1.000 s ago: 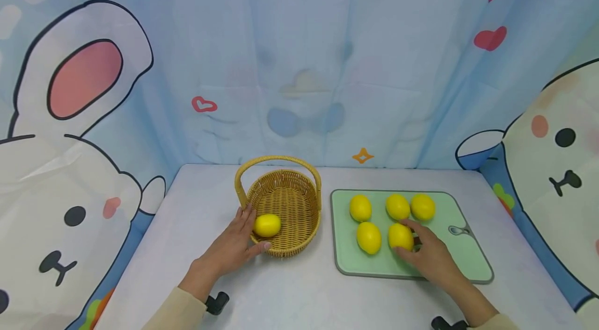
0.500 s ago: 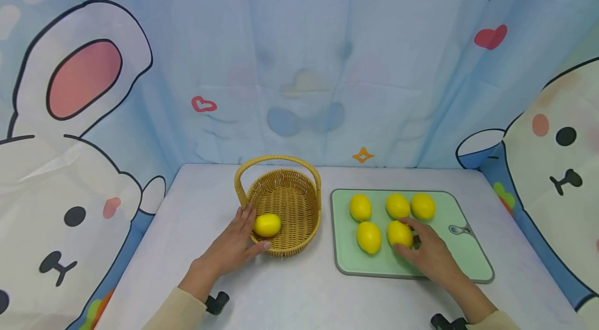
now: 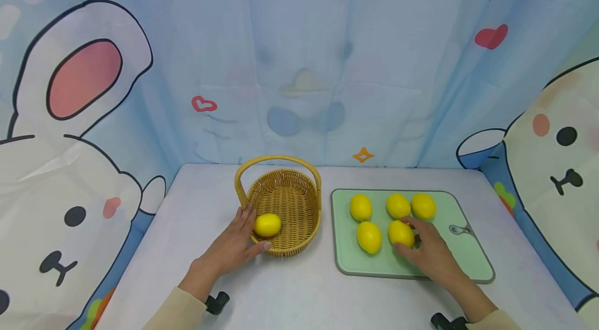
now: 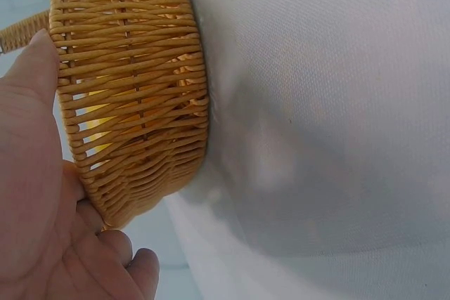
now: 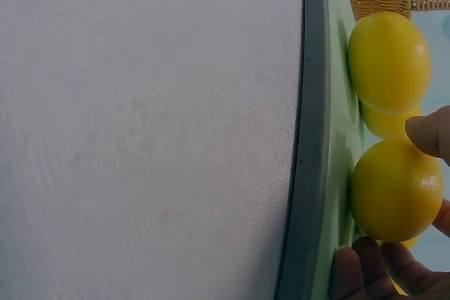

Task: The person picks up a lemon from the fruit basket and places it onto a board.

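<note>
Round the near left rim of a woven basket, my left hand holds on with fingers on its left side and thumb at the front. The left wrist view shows the basket's wall beside the thumb. One yellow lemon lies in the basket. To the right, my right hand pinches another lemon between thumb and fingers over a pale green cutting board. In the right wrist view, fingers lie below this lemon; whether it touches the board is unclear.
Several more lemons share the board: one left of the pinched lemon, others behind it. The basket's arched handle rises at the back. Behind the white table hangs a blue printed curtain.
The lemon at my right hand has shifted very slightly toward the back of the board. My left hand and the basket look unmoved.
</note>
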### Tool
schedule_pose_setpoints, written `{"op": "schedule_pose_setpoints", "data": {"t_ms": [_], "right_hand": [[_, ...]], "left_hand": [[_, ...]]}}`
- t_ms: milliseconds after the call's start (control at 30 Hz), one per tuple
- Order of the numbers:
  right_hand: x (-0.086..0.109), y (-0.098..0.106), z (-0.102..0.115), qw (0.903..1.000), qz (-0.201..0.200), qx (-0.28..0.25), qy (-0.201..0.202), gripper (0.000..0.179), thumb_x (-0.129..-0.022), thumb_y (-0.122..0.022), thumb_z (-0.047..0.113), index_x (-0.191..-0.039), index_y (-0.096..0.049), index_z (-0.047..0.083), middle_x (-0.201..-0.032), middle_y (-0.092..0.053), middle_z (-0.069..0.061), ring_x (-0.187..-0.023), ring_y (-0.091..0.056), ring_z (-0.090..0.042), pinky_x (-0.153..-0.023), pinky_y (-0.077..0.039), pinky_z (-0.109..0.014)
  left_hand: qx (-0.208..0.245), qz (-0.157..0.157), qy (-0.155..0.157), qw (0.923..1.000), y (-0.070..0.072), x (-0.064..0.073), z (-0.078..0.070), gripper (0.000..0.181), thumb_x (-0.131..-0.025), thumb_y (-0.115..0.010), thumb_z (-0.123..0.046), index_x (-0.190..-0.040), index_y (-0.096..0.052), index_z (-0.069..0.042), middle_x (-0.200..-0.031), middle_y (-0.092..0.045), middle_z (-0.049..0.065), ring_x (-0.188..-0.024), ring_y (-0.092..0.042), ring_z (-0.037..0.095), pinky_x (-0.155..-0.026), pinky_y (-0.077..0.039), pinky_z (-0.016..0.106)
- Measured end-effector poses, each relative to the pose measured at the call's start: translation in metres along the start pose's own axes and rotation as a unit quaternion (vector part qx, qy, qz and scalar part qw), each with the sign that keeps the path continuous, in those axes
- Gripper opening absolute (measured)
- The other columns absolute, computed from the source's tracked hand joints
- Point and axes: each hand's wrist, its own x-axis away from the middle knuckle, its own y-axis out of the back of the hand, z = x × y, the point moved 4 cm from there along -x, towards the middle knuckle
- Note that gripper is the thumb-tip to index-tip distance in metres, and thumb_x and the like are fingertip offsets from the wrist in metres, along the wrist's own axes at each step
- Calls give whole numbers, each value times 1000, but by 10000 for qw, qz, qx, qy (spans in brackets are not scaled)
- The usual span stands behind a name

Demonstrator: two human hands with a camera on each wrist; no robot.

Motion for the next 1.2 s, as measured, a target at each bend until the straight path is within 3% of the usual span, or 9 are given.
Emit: {"op": "schedule_pose_setpoints", "data": {"t_ms": [567,1200], "right_hand": [[1,1,1,9999,-54,-43,-127,74,-94,-81,36,-149,-48,1,-130,-50,-27,-106,-58,-34,-85,-54,-46],[1,7,3,9994,-242,47,-256,80,-95,-80,43,-153,-44,2,-138,-44,-32,-112,-57,-44,-86,-55,-58]], "left_hand": [[81,48,4,10000,3,2,-1,102,-102,-55,-66,-168,-14,-1,-178,-4,16,-164,-2,35,-130,-22,55],[54,-15,-22,10000,2,1,-1,99,-103,-59,-61,-168,-17,0,-178,-5,15,-164,-5,37,-130,-24,55]]}}
